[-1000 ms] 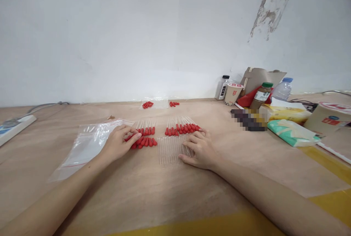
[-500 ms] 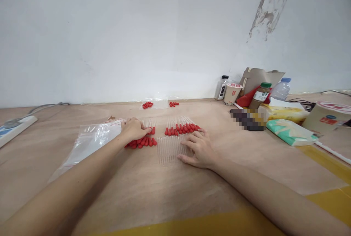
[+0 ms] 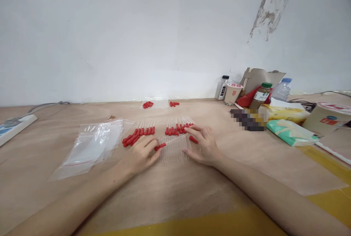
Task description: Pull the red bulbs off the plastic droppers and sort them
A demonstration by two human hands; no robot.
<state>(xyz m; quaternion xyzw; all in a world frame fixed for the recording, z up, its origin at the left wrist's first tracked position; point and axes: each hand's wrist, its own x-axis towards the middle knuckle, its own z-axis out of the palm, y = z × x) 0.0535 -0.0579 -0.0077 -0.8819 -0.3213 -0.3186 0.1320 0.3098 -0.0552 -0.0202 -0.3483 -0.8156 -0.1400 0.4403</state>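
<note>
A dropper (image 3: 160, 147) with a red rubber bulb and a clear thin tube is pinched by its bulb in my left hand (image 3: 141, 153). It lies slanted over a side-by-side row of clear tubes (image 3: 172, 155), its tube pointing right. My right hand (image 3: 205, 144) rests at the right end of that row, thumb and forefinger spread apart. Between them shows a red bulb (image 3: 193, 139); whether the hand touches it I cannot tell. Behind the row, droppers (image 3: 171, 131) fan out on the right, bulbs toward me, and another group of droppers (image 3: 141, 132) lies on the left.
Clear zip bags (image 3: 93, 144) lie left of the droppers. Loose red bulbs (image 3: 148, 105) sit near the wall. To the right stand a paper cup (image 3: 233, 93), a bottle (image 3: 260, 97), tissue packs (image 3: 292, 132) and a bucket (image 3: 326, 119). A power strip (image 3: 16, 128) is at far left.
My left hand has moved from the left group toward me and right, bringing a dropper over the clear tubes. My right hand has shifted slightly right, its thumb and forefinger wider apart.
</note>
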